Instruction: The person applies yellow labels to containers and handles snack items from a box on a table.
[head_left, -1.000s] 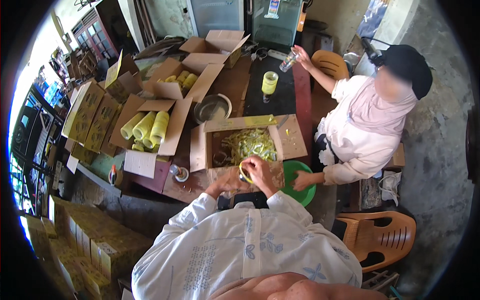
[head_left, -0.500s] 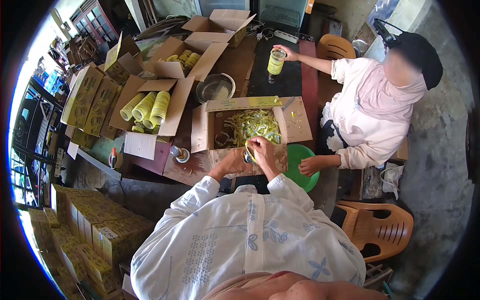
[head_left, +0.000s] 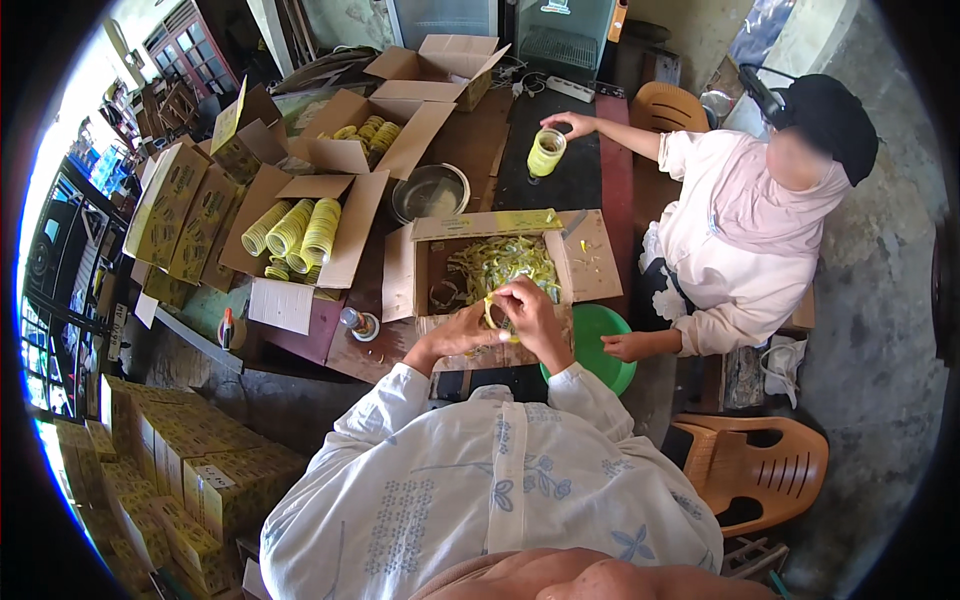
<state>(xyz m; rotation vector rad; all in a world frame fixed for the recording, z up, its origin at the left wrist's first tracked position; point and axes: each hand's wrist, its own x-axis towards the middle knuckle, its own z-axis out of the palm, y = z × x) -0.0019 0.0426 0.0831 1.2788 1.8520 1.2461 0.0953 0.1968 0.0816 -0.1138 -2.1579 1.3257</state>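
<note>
Over the near edge of an open cardboard box (head_left: 425,257), my two hands meet around a thin yellow ring (head_left: 489,312). My left hand (head_left: 462,334) grips the ring's left side with the fingers closed. From the other side my right hand (head_left: 533,316) pinches its upper part, and the fingers partly hide it. A tangled heap of yellow-green strips (head_left: 505,265) fills much of the box. Left of it, a small upright post with a round metal base (head_left: 362,325) stands on the table.
Cartons (head_left: 370,205) holding stacked yellow rings (head_left: 320,232) stand at the left, near a metal bowl (head_left: 432,193). On the right a co-worker's hand (head_left: 570,124) touches a yellow stack on a stand (head_left: 546,155). A green basin (head_left: 605,375) and orange chair (head_left: 765,465) lie nearer.
My hands have shifted their hold, and the yellow ring now shows more openly between them. The co-worker's yellow stack sits lower on its stand, with the hand at its top.
</note>
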